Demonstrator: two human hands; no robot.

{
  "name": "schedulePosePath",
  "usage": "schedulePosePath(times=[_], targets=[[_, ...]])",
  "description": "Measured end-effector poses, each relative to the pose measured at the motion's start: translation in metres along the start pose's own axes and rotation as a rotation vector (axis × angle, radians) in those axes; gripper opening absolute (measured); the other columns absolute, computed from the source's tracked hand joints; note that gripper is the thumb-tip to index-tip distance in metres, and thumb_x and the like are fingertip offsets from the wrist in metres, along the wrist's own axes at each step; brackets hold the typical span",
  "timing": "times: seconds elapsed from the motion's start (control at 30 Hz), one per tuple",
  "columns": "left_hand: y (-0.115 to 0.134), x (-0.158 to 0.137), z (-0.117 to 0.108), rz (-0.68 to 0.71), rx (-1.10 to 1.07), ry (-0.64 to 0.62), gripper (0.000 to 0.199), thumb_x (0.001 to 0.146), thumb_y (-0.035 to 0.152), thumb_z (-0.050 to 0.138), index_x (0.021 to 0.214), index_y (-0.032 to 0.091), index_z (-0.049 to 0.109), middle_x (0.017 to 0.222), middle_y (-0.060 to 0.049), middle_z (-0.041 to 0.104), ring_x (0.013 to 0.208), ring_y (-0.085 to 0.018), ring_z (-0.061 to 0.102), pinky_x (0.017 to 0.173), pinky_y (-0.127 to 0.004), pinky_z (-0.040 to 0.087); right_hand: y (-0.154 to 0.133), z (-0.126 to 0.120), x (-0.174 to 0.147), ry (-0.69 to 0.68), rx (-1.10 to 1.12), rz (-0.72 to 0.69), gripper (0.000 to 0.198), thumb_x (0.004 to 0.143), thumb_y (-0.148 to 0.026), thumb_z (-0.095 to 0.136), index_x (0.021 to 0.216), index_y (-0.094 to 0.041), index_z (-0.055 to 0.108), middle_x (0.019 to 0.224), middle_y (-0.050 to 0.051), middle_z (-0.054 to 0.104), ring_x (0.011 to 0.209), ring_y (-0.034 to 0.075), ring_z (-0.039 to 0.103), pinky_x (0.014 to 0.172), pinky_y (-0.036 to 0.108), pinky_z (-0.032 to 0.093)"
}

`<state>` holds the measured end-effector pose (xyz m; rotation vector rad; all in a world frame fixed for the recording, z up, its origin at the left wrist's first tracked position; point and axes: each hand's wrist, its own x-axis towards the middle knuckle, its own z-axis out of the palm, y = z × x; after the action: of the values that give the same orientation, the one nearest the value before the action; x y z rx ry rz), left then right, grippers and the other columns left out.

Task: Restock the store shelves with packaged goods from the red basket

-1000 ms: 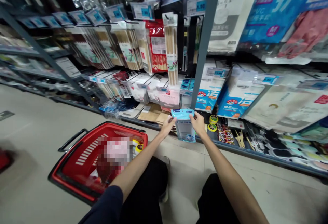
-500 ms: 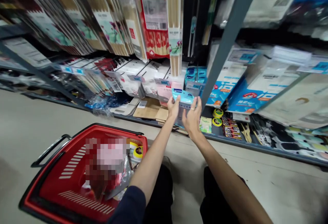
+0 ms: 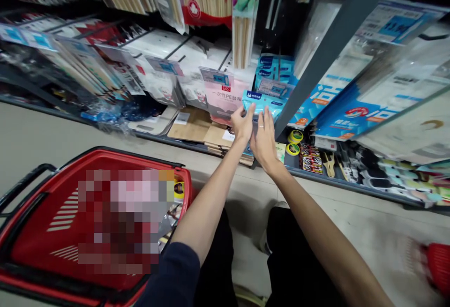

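Note:
A light-blue plastic packet (image 3: 270,102) with a dark-blue logo is in front of the hanging goods on the lower shelf. My left hand (image 3: 242,126) grips its left side, the thumb against the front. Across the front lie the fairly straight fingers of my right hand (image 3: 265,145), with a ring on one finger; its thumb is lower, nearer the left hand. The two hands cover the packet's lower part. Similar blue packets (image 3: 274,67) hang just behind, under a price tag. A pink tablecloth packet (image 3: 225,98) hangs to the left.
A red shopping basket (image 3: 31,232), its contents partly blurred out, stands on the floor to my left. A grey shelf post (image 3: 328,49) slants up beside my right hand. Yellow round tins (image 3: 293,149) and brushes (image 3: 329,164) lie on the bottom shelf. A red object (image 3: 439,265) is at right.
The view has shifted closer to the shelf, and the basket appears farther left. Both hands stay on the blue packet, the right fingers now flatter across its front. A red object has appeared at lower right.

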<state>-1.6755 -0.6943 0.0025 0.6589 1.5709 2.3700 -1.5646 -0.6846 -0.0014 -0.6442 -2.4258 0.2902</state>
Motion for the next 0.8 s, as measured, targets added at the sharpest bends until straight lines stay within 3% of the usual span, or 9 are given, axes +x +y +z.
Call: schedulePosePath(times=[0.13,0.27,0.37,0.47,0.67,0.8], targets=[[-0.001,0.009,0.017,0.015,-0.036,0.005,0.031,0.085,0.043,0.078,0.073,0.016,0.066,0.07,0.001,0.06,0.075,-0.014,0.058,0.074,-0.023,0.046,0.0,-0.001,0.009,0.006,-0.021,0.017,0.07,0.096,-0.016,0.03,0.163,-0.008,0.011,0.173,0.017,0.007,0.161,0.027,-0.004,0.129,0.058,0.017],[0.0,0.022,0.027,-0.006,-0.08,-0.04,0.025,0.087,0.035,0.077,0.074,0.015,0.068,0.07,0.001,0.063,0.078,-0.014,0.061,0.077,-0.023,0.049,0.0,-0.008,0.022,0.016,-0.042,0.02,0.07,0.097,-0.016,0.029,0.164,-0.01,0.008,0.173,0.016,0.007,0.161,0.025,-0.002,0.129,0.056,0.017],[0.002,0.028,0.028,-0.019,-0.102,-0.093,0.023,0.087,0.029,0.076,0.072,0.013,0.07,0.066,0.001,0.063,0.073,-0.013,0.061,0.075,-0.024,0.049,-0.004,-0.011,0.034,0.015,-0.07,0.076,0.068,0.098,-0.014,0.026,0.164,-0.01,0.01,0.172,0.016,0.012,0.161,0.025,0.004,0.128,0.054,0.019],[0.002,0.03,0.027,-0.05,-0.121,-0.06,0.019,0.085,0.028,0.078,0.074,0.013,0.073,0.068,0.0,0.067,0.073,-0.014,0.063,0.074,-0.026,0.049,-0.009,-0.011,0.043,0.002,-0.113,0.136,0.065,0.099,-0.013,0.023,0.163,-0.009,0.015,0.171,0.017,0.016,0.16,0.026,0.01,0.127,0.056,0.021],[0.005,0.032,0.027,-0.085,-0.194,-0.074,0.016,0.081,0.027,0.082,0.084,0.012,0.078,0.079,-0.002,0.075,0.083,-0.017,0.069,0.081,-0.027,0.052,-0.007,-0.002,0.053,0.036,-0.155,0.163,0.061,0.102,-0.013,0.016,0.162,-0.007,0.02,0.169,0.019,0.02,0.16,0.028,0.008,0.127,0.058,0.019],[0.003,0.036,0.031,-0.09,-0.193,-0.106,0.017,0.08,0.029,0.083,0.081,0.012,0.077,0.075,-0.002,0.074,0.082,-0.016,0.069,0.08,-0.026,0.054,-0.007,0.001,0.054,0.079,-0.154,0.162,0.06,0.102,-0.012,0.014,0.161,-0.008,0.023,0.167,0.02,0.024,0.16,0.028,0.011,0.127,0.058,0.021]])
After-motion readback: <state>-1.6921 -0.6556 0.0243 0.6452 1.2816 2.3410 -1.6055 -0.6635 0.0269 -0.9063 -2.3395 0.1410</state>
